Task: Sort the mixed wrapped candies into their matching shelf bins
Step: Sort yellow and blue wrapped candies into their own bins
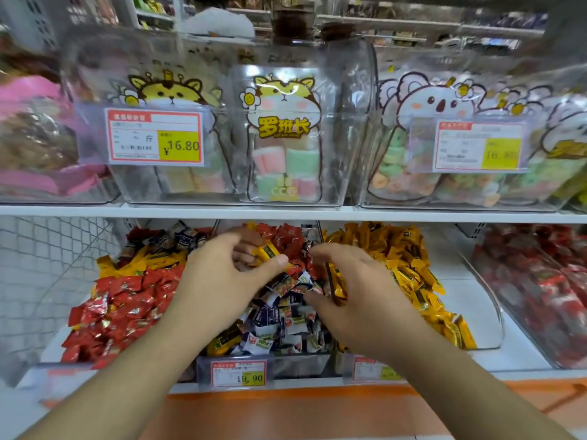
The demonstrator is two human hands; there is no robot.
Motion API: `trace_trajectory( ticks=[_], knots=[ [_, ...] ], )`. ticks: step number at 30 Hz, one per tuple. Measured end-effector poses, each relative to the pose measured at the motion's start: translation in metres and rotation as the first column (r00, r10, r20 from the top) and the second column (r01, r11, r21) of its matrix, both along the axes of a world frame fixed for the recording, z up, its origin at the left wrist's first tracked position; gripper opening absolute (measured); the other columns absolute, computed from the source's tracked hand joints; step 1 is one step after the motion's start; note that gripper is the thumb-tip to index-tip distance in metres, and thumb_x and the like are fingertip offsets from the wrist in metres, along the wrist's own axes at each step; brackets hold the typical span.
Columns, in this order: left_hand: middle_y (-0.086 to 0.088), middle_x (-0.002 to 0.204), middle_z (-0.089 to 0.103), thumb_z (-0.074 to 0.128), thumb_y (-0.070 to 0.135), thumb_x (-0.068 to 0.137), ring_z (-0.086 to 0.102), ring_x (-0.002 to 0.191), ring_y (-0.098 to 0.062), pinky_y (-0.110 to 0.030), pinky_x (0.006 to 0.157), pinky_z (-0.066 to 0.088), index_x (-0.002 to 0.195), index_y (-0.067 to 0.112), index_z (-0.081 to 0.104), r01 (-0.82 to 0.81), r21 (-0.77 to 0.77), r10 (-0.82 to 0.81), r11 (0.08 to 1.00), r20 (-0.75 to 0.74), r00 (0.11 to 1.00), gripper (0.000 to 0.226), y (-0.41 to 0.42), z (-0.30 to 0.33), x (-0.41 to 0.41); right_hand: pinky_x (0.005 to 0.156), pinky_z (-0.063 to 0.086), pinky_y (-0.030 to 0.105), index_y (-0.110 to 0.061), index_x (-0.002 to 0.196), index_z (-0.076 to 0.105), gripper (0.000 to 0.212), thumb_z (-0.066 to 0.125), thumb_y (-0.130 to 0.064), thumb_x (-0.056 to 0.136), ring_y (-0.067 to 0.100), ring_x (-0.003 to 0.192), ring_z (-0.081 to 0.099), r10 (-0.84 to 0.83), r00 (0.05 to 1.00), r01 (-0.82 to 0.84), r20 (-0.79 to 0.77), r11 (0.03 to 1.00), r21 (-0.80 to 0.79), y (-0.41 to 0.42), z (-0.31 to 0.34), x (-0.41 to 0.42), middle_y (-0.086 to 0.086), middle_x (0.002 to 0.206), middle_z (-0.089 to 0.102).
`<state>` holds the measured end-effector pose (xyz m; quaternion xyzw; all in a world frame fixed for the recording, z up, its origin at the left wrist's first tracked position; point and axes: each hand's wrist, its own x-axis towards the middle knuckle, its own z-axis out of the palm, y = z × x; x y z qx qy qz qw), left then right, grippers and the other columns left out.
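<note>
Both my hands reach into the middle clear bin (235,365) on the lower shelf, which holds mixed white-and-purple candies (279,325) with red ones (286,239) at the back. My left hand (219,281) pinches a yellow wrapped candy (268,250) between thumb and fingers. My right hand (359,296) holds another yellow candy (336,285) in its curled fingers. The left bin carries red candies (120,309) with yellow (152,260) and dark ones behind. The bin to the right is piled with yellow candies (409,271).
A far-right bin holds red wrapped sweets (546,287). The upper shelf (286,212) carries clear bins of bagged marshmallows (282,134) and ring gummies (444,147) with price tags. A wire basket (41,274) stands at the left. An orange shelf edge (286,398) runs below.
</note>
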<state>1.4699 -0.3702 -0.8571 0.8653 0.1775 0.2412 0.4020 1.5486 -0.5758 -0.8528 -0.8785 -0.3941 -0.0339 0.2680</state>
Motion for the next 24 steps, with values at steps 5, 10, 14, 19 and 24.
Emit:
trace_trajectory(
  ticks=[5, 10, 14, 19, 24],
  knots=[
    [0.018, 0.084, 0.068, 0.070, 0.079, 0.064, 0.063, 0.084, 0.004, -0.019, 0.070, 0.054, 0.095, 0.040, 0.067, 0.063, -0.053, -0.064, 0.997, -0.022, 0.998, 0.049, -0.030, 0.001, -0.006, 0.094, 0.050, 0.026, -0.037, 0.126, 0.059, 0.044, 0.076, -0.049, 0.087, 0.001, 0.114, 0.053, 0.043, 0.997, -0.052, 0.065, 0.989, 0.136, 0.002, 0.002, -0.014, -0.022, 0.114, 0.061],
    [0.017, 0.089, 0.068, 0.074, 0.066, 0.075, 0.064, 0.088, 0.002, -0.019, 0.074, 0.054, 0.095, 0.039, 0.068, 0.119, -0.137, -0.121, 0.983, -0.009, 0.993, 0.035, -0.040, 0.000, -0.006, 0.083, 0.053, 0.027, -0.032, 0.114, 0.067, 0.022, 0.070, -0.040, 0.094, 0.002, 0.100, 0.059, -0.008, 0.997, -0.004, 0.074, 0.987, 0.161, -0.006, 0.005, -0.016, -0.020, 0.101, 0.065],
    [0.021, 0.093, 0.068, 0.075, 0.051, 0.086, 0.064, 0.093, 0.003, -0.018, 0.079, 0.053, 0.100, 0.038, 0.068, 0.171, -0.062, -0.173, 0.983, -0.026, 0.985, 0.021, -0.036, 0.004, -0.003, 0.069, 0.053, 0.022, -0.036, 0.109, 0.064, 0.015, 0.069, -0.034, 0.095, 0.004, 0.089, 0.062, -0.141, 0.989, 0.135, 0.042, 0.983, 0.128, -0.021, 0.012, 0.002, -0.022, 0.097, 0.065],
    [0.011, 0.099, 0.069, 0.065, 0.040, 0.095, 0.065, 0.093, -0.012, -0.033, 0.085, 0.054, 0.113, 0.030, 0.066, 0.003, 0.385, 0.045, 0.923, -0.115, 0.992, 0.020, 0.008, -0.002, 0.011, 0.085, 0.045, 0.032, -0.016, 0.143, 0.052, 0.057, 0.070, -0.039, 0.094, 0.026, 0.116, 0.057, -0.437, 0.899, 0.437, 0.002, 0.898, -0.043, -0.046, 0.008, 0.036, 0.006, 0.123, 0.063],
    [0.005, 0.105, 0.070, 0.056, 0.049, 0.100, 0.063, 0.110, -0.026, -0.046, 0.109, 0.033, 0.126, 0.036, 0.060, 0.067, 0.594, 0.153, 0.801, -0.312, 0.938, 0.029, 0.025, -0.007, 0.024, 0.087, 0.039, 0.026, -0.021, 0.150, 0.047, 0.057, 0.066, -0.033, 0.097, 0.022, 0.126, 0.053, -0.397, 0.915, 0.393, -0.066, 0.917, -0.064, -0.042, -0.001, 0.038, 0.000, 0.144, 0.054]
  ],
)
